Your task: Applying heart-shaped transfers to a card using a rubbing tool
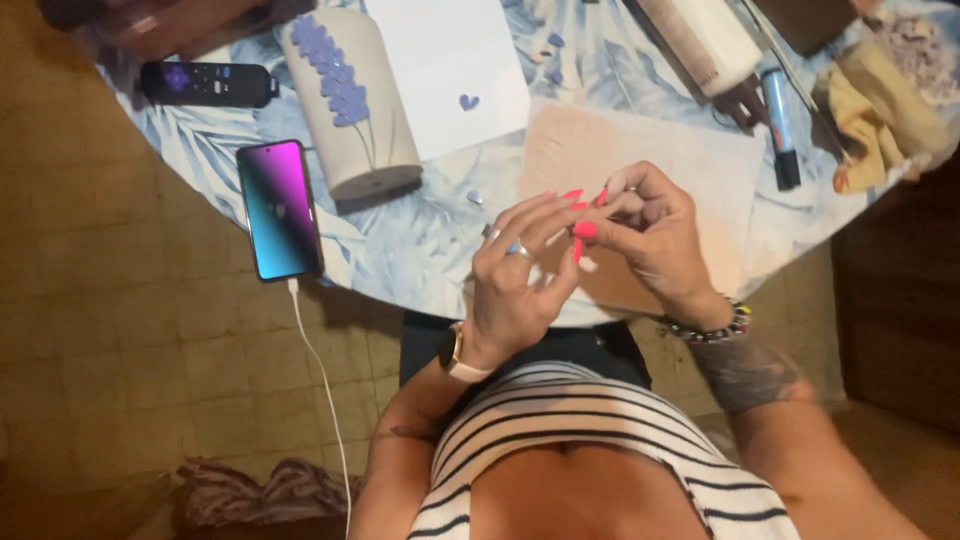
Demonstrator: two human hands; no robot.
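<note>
Both hands meet above the near table edge point(420, 270): left hand point(515, 285) and right hand point(650, 235) with fingertips pinched together on a tiny pale bit point(588, 264), too small to identify. Looks feather-light and easily dropped; a fingertip pinch suits it.

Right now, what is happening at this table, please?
A person in a striped top holds both hands together over a pale board on the table. The left hand and the right hand meet at the fingertips, pinching something too small to identify. A cylinder with purple petals lies on its side, beside white paper, a charging phone and a remote.
</note>
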